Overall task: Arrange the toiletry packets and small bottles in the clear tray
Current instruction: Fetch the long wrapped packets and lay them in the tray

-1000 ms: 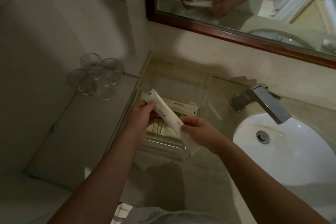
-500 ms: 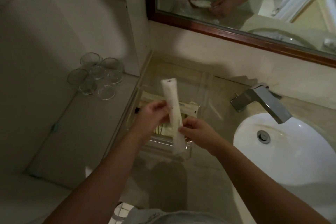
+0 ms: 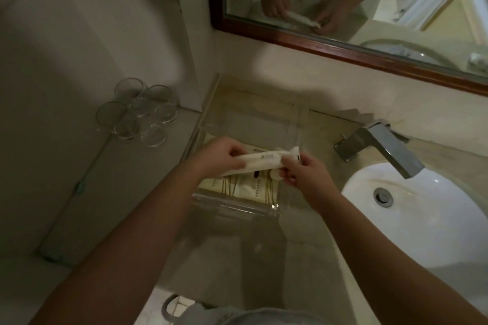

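Observation:
A long white toiletry packet (image 3: 264,161) lies nearly level between both hands, just above the clear tray (image 3: 237,204). My left hand (image 3: 216,157) pinches its left end and my right hand (image 3: 301,169) grips its right end. Inside the tray lie cream packets with gold lines (image 3: 237,187), partly hidden by the held packet and my hands. No small bottles show.
Several upturned drinking glasses (image 3: 137,113) cluster on the left ledge by the wall. A chrome faucet (image 3: 380,148) and white basin (image 3: 422,208) sit to the right. A wood-framed mirror (image 3: 343,50) hangs behind the counter.
The white packet, upright half a second ago, has been turned to lie nearly level over the tray. My hands have shifted to its two ends.

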Demonstrator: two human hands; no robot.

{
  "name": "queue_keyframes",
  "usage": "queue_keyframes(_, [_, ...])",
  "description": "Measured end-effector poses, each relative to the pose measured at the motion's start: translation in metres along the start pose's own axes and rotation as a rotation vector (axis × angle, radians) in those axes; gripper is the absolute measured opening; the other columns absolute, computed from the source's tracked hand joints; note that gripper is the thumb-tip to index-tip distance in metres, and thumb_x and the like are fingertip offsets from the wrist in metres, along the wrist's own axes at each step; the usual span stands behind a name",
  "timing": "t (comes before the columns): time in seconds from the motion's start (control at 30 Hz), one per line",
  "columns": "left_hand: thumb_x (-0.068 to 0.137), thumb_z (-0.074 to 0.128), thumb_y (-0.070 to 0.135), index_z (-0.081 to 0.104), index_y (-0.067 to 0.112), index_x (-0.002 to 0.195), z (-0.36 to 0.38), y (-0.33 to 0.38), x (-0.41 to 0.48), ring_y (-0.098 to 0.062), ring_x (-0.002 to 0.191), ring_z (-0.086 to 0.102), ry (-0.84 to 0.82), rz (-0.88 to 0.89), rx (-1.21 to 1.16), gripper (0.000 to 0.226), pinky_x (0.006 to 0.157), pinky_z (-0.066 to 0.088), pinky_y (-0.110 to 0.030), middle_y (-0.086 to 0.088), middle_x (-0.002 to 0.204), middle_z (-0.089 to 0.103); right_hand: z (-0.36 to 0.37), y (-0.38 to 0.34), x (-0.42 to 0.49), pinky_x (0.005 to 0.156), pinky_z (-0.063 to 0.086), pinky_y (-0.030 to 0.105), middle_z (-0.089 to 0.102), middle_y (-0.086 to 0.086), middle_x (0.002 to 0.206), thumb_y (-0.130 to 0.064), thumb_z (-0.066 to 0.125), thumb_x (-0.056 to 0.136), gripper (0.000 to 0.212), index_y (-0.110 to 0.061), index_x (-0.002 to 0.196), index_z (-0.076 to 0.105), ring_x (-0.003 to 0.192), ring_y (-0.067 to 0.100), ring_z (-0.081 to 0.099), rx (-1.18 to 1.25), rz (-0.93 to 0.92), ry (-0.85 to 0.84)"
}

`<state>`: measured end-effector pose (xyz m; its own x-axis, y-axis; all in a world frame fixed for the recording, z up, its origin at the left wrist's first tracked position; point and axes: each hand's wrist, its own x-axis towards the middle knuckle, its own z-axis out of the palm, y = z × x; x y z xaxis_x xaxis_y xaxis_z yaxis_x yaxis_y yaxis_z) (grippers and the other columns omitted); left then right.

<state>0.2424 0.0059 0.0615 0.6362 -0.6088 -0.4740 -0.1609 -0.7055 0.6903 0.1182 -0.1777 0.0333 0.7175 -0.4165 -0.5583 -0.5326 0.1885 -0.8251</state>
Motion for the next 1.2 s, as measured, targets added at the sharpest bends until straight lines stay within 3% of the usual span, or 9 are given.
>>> queue_keyframes(0.07, [0.083, 0.067, 0.022, 0.068, 0.026, 0.106, -0.007, -0.017, 0.007, -0.012, 0.089, 0.063, 0.201, -0.058, -0.021, 0.023, 0.075, 0.055, -0.033, 0.008, 0.098, 0.065, 0.0, 0.007, -0.001, 0.072, 0.057, 0.029, 0.073, 0.011, 0.095, -0.017, 0.063, 0.093, 0.015, -0.011, 0.106, 0.067, 0.076, 0.014, 0.068, 0.166, 0.062, 0.068])
queue_keyframes(0.17, [0.08, 0.069, 0.013, 0.068, 0.022, 0.097, -0.01, -0.046, 0.012, -0.014, 0.084, 0.063, 0.444, -0.111, -0.22, 0.019, 0.066, 0.05, -0.026, 0.002, 0.092, 0.065, -0.001, 0.019, 0.001, 0.067, 0.056, 0.027, 0.073, 0.012, 0.088, -0.014, 0.063, 0.093, 0.015, -0.007, 0.105, 0.068, 0.069, 0.012, 0.068, 0.261, 0.11, 0.158])
queue_keyframes(0.33, [0.075, 0.072, 0.01, 0.067, 0.024, 0.088, 0.0, -0.067, 0.022, -0.022, 0.086, 0.068, 0.543, -0.196, -0.493, 0.02, 0.081, 0.058, -0.041, -0.003, 0.089, 0.068, 0.011, 0.022, 0.006, 0.06, 0.057, 0.024, 0.073, 0.008, 0.076, -0.016, 0.064, 0.093, 0.014, -0.005, 0.101, 0.069, 0.063, 0.01, 0.069, 0.248, 0.138, 0.22])
queue_keyframes(0.57, [0.082, 0.064, 0.011, 0.071, 0.019, 0.09, 0.009, -0.068, 0.024, -0.016, 0.083, 0.064, 0.572, -0.119, -0.305, 0.014, 0.076, 0.052, -0.027, 0.001, 0.085, 0.068, 0.028, 0.014, 0.016, 0.056, 0.055, 0.026, 0.074, 0.008, 0.08, -0.022, 0.065, 0.093, 0.012, -0.011, 0.095, 0.068, 0.065, 0.013, 0.069, 0.043, 0.209, 0.208])
queue_keyframes(0.7, [0.087, 0.057, 0.01, 0.071, 0.014, 0.098, 0.022, -0.068, 0.016, -0.014, 0.085, 0.061, 0.578, -0.01, -0.126, 0.018, 0.071, 0.046, -0.023, -0.004, 0.096, 0.069, 0.028, 0.015, 0.022, 0.054, 0.055, 0.034, 0.071, 0.004, 0.073, -0.037, 0.067, 0.087, 0.025, -0.013, 0.085, 0.071, 0.063, 0.016, 0.067, -0.546, -0.001, 0.261])
queue_keyframes(0.8, [0.087, 0.055, 0.013, 0.067, 0.014, 0.112, 0.038, -0.066, 0.012, -0.022, 0.107, 0.057, 0.528, 0.179, 0.185, 0.028, 0.091, 0.047, -0.036, -0.005, 0.116, 0.065, 0.03, 0.012, 0.022, 0.053, 0.05, 0.032, 0.067, 0.001, 0.07, -0.045, 0.066, 0.085, 0.028, -0.018, 0.077, 0.066, 0.064, 0.017, 0.065, -0.791, -0.061, 0.291])
queue_keyframes(0.93, [0.093, 0.049, 0.032, 0.044, 0.023, 0.14, 0.063, -0.06, 0.004, -0.026, 0.142, 0.025, 0.326, 0.163, 0.411, 0.049, 0.115, 0.022, -0.043, -0.001, 0.153, 0.035, 0.036, 0.01, 0.023, 0.049, 0.033, 0.021, 0.06, -0.008, 0.076, -0.039, 0.071, 0.082, 0.024, -0.019, 0.095, 0.067, 0.068, 0.011, 0.055, -0.788, -0.122, 0.347])
queue_keyframes(1.03, [0.095, 0.042, 0.042, 0.027, 0.028, 0.148, 0.073, -0.063, 0.005, -0.025, 0.148, 0.003, 0.259, 0.134, 0.538, 0.057, 0.12, 0.003, -0.044, 0.001, 0.161, 0.013, 0.038, 0.011, 0.023, 0.049, 0.03, 0.014, 0.061, -0.005, 0.087, -0.029, 0.074, 0.083, 0.028, -0.016, 0.106, 0.063, 0.069, 0.008, 0.052, -0.715, -0.147, 0.37])
queue_keyframes(1.2, [0.094, 0.045, 0.041, 0.032, 0.03, 0.145, 0.072, -0.062, 0.005, -0.028, 0.148, 0.003, 0.275, 0.107, 0.544, 0.054, 0.12, 0.002, -0.05, 0.0, 0.161, 0.014, 0.042, 0.016, 0.025, 0.051, 0.035, 0.015, 0.059, -0.006, 0.083, -0.02, 0.075, 0.082, 0.029, -0.015, 0.106, 0.061, 0.066, 0.002, 0.051, -0.677, -0.172, 0.365])
